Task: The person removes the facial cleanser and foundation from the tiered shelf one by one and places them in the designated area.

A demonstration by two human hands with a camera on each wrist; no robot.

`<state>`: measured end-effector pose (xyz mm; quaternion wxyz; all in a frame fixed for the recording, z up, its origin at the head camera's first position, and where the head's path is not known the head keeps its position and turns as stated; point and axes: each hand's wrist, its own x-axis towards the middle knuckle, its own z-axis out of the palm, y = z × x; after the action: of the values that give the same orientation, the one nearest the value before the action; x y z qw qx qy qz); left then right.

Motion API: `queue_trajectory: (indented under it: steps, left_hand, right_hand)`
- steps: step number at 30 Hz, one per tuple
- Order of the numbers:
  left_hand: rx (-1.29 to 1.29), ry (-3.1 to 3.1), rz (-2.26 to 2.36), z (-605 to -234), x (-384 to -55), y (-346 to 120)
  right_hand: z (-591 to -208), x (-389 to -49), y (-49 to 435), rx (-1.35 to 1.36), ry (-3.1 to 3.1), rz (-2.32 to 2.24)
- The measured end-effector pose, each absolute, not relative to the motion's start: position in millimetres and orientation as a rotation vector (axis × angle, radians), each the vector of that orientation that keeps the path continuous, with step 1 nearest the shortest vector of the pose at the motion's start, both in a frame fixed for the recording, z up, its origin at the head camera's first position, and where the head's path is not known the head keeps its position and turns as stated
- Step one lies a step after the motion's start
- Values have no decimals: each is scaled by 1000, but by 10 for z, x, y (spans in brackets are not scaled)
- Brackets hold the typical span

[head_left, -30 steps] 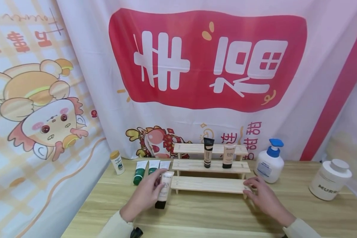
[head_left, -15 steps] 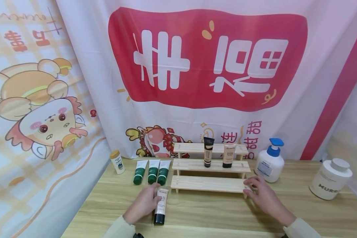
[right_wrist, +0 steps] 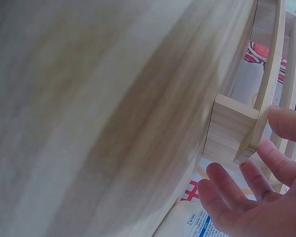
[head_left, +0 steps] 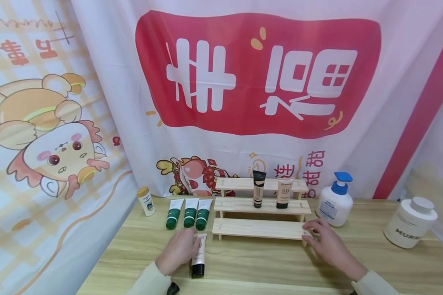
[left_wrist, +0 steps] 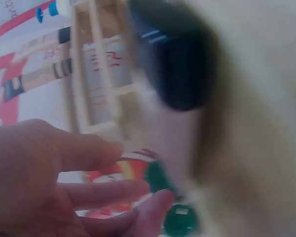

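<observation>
Pale wooden table point(head_left: 258, 270) before white printed cloth point(head_left: 243, 149). Near left: beige tube point(head_left: 198, 260) lying on table, left hand point(head_left: 178, 250) over its far end, thumb and fingers apart; contact unclear. Three green-and-white tubes point(head_left: 189, 219) just beyond. Right hand point(head_left: 327, 246) pinching wooden rack point(head_left: 258, 228) at lowest shelf's right end. Black tube point(head_left: 258, 190), second beige tube point(head_left: 283, 194) upright on middle shelf.

Got 3 green-and-white tubes point(head_left: 190, 212), 2 BB tubes point(head_left: 199, 257), 1 black-and-beige tube point(head_left: 258, 189), 1 yellow-capped bottle point(head_left: 146, 202), 1 pump bottle point(head_left: 334, 203), 1 white jar point(head_left: 409, 223), plus 1 three-tier rack point(head_left: 258, 228).
</observation>
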<state>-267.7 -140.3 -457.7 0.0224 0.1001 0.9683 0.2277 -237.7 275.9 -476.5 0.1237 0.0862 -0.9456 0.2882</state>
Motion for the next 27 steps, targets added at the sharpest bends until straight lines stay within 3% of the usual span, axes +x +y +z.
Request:
queue_trajectory:
  steps: [4, 14, 21, 27]
  left_hand:
    - [479, 3134, 721, -4273, -2728, -1199]
    - [1355, 3303, 765, -3648, -3087, -407]
    - [1316, 3347, 676, -3649, -3272, -35]
    - [1335, 3261, 924, -3824, -3282, 140]
  right_hand:
    - [-4792, -2380, 2783, 251, -2747, 853]
    - [-4791, -2416, 2772, 229, -2759, 861]
    - [-4760, -2419, 2743, 220, -2769, 881]
    - [-4774, -2406, 2752, 210, -2765, 877]
